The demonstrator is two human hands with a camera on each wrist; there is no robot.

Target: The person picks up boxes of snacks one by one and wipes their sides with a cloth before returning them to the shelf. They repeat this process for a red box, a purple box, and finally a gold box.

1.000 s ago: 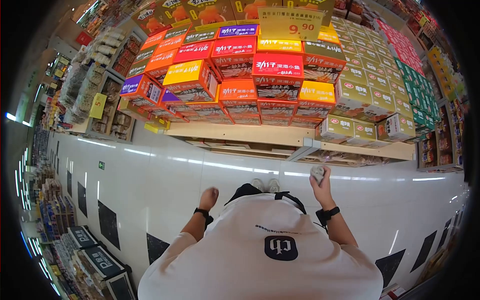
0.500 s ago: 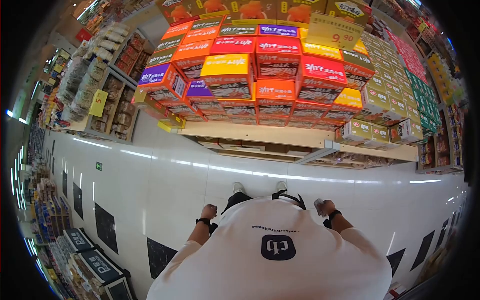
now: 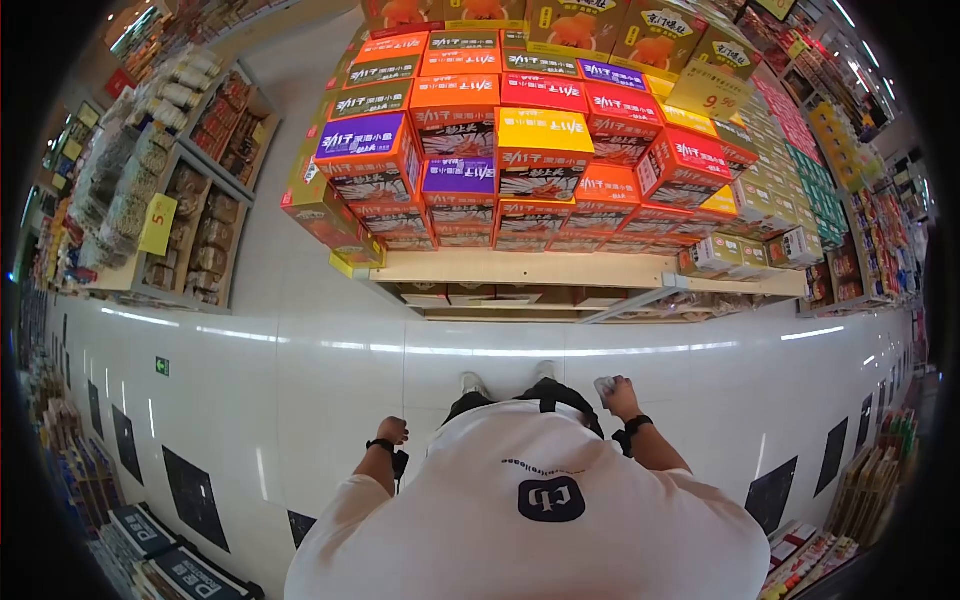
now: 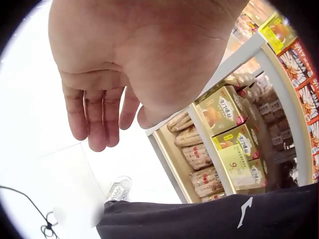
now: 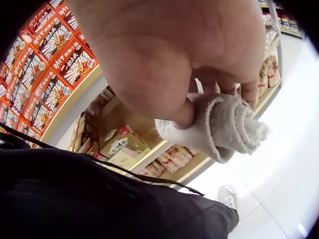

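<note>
My right hand (image 5: 174, 55) grips a rolled-up greyish-white cloth (image 5: 219, 124), its thumb and fingers wrapped round the roll. In the head view the same cloth (image 3: 604, 386) shows at the fingers of the right hand (image 3: 622, 398), low beside the body. Nothing is in my left hand (image 4: 129, 64), whose fingers hang relaxed over the floor in the left wrist view. From the head, the left hand (image 3: 393, 431) is at the other side of the white shirt (image 3: 500, 500). Both hands are apart from the stacked snack boxes (image 3: 540, 150) in front.
A wooden display shelf (image 3: 530, 268) carries the boxes, with a yellow price sign (image 3: 708, 92) over them. Further packages sit on its lower shelf (image 3: 500, 297). Racks of bagged goods (image 3: 190, 200) stand to the left. Tiled floor (image 3: 320, 390) lies between the feet and shelves.
The view has turned left, so the display shifts right in the frame. The right hand has come down closer to the body, still holding the cloth. The feet have stepped.
</note>
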